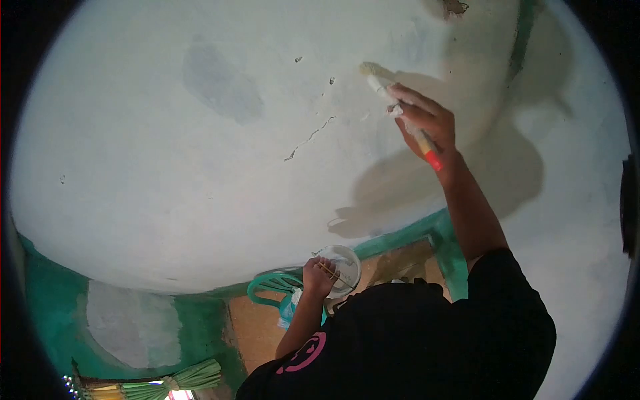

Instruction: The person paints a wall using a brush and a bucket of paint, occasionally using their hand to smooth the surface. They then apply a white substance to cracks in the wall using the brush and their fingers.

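Note:
My right hand [427, 119] is raised against the white wall [220, 180], its fingers closed around a paintbrush [383, 87]. The brush has a red-tipped handle, and its pale bristles are right at the wall surface. White paint smears show on the ferrule and near my fingertips. Low at my waist, my left hand [319, 277] grips a white paint bucket [357, 267] at its side, by what looks like a thin handle. Whitish paint is visible inside the bucket.
The wall has a long crack [310, 139], small holes and a grey patch [223, 80]. Green paint [60, 287] covers its lower part. A green plastic chair [260, 287] stands below the bucket. A tied green curtain [193, 377] hangs at lower left.

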A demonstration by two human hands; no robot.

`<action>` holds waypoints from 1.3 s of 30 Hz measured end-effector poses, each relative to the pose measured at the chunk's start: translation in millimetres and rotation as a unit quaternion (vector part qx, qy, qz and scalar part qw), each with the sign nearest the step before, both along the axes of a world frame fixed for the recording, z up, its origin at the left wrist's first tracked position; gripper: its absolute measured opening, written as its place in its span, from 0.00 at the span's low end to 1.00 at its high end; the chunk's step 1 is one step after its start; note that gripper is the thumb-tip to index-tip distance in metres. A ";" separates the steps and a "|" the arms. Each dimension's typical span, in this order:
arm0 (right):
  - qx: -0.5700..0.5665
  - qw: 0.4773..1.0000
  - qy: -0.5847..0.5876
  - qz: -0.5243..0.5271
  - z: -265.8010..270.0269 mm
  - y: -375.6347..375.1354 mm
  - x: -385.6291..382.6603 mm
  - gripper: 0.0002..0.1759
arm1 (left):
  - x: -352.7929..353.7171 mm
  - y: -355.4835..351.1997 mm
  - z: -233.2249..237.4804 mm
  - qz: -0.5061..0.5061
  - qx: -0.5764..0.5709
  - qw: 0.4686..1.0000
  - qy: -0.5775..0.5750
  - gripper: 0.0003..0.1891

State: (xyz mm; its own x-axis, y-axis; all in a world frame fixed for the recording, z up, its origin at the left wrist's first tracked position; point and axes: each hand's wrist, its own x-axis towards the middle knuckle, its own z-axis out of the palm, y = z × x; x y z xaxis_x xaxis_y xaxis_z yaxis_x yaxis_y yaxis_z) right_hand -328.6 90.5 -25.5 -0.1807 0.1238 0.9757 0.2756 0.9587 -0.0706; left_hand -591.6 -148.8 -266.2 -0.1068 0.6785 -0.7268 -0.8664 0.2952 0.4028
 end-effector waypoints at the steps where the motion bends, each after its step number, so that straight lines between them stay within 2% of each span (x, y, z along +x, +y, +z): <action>1: -0.009 0.999 -0.011 0.048 -13.0 -3.9 -0.9 0.06 | -0.5 0.6 2.3 -0.001 -0.002 1.000 0.000 0.09; 2: -0.009 0.999 -0.012 0.047 -29.0 -12.0 -7.7 0.06 | -1.8 1.5 3.9 -0.003 -0.003 1.000 0.001 0.10; 4: -0.096 0.986 -0.137 -0.027 -69.8 -31.0 -23.1 0.05 | -3.2 3.1 4.3 -0.006 -0.006 1.000 0.004 0.10; 7: -0.126 0.975 -0.182 -0.031 -130.8 -44.1 -38.5 0.07 | -7.2 4.7 6.2 -0.022 -0.002 1.000 -0.002 0.10; 9: -0.204 0.933 -0.295 0.037 -143.3 -49.0 -36.5 0.09 | -8.4 2.9 6.8 -0.033 0.006 0.999 -0.008 0.10; 12: -0.252 0.903 -0.336 0.088 -133.1 -29.4 -25.4 0.12 | -8.5 6.5 9.8 -0.046 0.023 0.999 -0.014 0.10; 13: -0.249 0.905 -0.336 0.082 -119.7 -22.2 -20.3 0.12 | -6.1 7.2 12.0 -0.030 0.011 0.999 -0.014 0.10; 15: -0.245 0.945 -0.172 0.130 -67.0 -18.9 -7.0 0.13 | -5.8 8.2 13.4 -0.020 -0.002 1.000 -0.014 0.10; 17: -0.181 0.971 -0.099 0.118 -24.5 -15.1 2.4 0.12 | -12.7 8.0 7.9 -0.042 0.010 0.999 -0.026 0.09; 18: -0.093 0.990 -0.076 0.068 -6.3 -12.6 7.4 0.11 | -11.3 8.3 8.9 -0.042 0.008 0.999 -0.025 0.09; 19: -0.121 0.981 -0.128 -0.076 12.3 -18.7 14.7 0.14 | -8.7 8.7 11.5 -0.039 -0.008 0.999 -0.012 0.09; 20: -0.028 0.999 -0.019 -0.023 14.6 -1.4 14.6 0.13 | -5.7 9.4 11.8 -0.032 -0.022 0.999 0.002 0.08; 22: 0.004 0.994 0.069 -0.083 7.6 2.3 12.0 0.08 | -6.8 8.9 3.7 -0.041 -0.010 0.999 0.003 0.08; 23: 0.005 0.994 0.071 -0.083 -4.5 -1.7 10.9 0.08 | -8.4 8.4 1.0 -0.053 0.002 0.999 0.004 0.08; 25: -0.083 0.995 -0.013 -0.060 -50.4 -15.6 3.4 0.04 | -8.9 9.3 2.0 -0.049 0.002 0.999 -0.004 0.08; 27: -0.109 0.986 -0.097 -0.078 -89.2 -32.3 -6.7 0.04 | -9.3 10.7 -0.6 -0.041 0.001 0.999 -0.012 0.08; 29: -0.198 0.965 -0.166 -0.035 -125.9 -40.2 -5.8 0.05 | -12.2 11.3 -7.6 -0.046 0.011 0.999 -0.019 0.09; 30: -0.199 0.965 -0.166 -0.033 -141.6 -34.3 -0.2 0.05 | -11.5 10.8 -8.2 -0.045 0.010 0.999 -0.019 0.09; 31: -0.258 0.942 -0.216 0.004 -157.4 -27.5 6.9 0.07 | -11.1 10.8 -8.0 -0.051 0.019 0.998 -0.012 0.09; 32: -0.313 0.912 -0.263 0.040 -155.3 -25.8 9.5 0.09 | -10.6 12.2 -6.6 -0.059 0.030 0.998 -0.005 0.09; 33: -0.313 0.912 -0.261 0.039 -150.9 -20.5 12.8 0.09 | -9.9 11.8 -4.9 -0.060 0.031 0.998 -0.004 0.09; 35: -0.243 0.943 -0.214 0.079 -118.2 -4.6 26.3 0.13 | -5.6 14.1 0.2 -0.044 0.013 0.999 -0.025 0.09; 37: -0.240 0.952 -0.172 0.079 -55.9 -5.4 34.2 0.15 | -0.5 15.0 4.7 -0.051 0.006 0.999 -0.006 0.09; 39: -0.206 0.962 -0.045 0.174 -29.8 13.9 38.0 0.13 | 3.9 19.8 6.8 -0.037 -0.020 0.999 0.025 0.10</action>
State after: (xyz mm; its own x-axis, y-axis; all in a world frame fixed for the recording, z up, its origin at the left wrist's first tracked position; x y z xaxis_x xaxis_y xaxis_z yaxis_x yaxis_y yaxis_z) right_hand -290.5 104.4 -55.3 -0.3634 0.4123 0.8354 -0.0348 0.8901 -0.4544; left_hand -587.7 -129.0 -259.4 -0.0934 0.6565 -0.7485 -0.8209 0.3747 0.4310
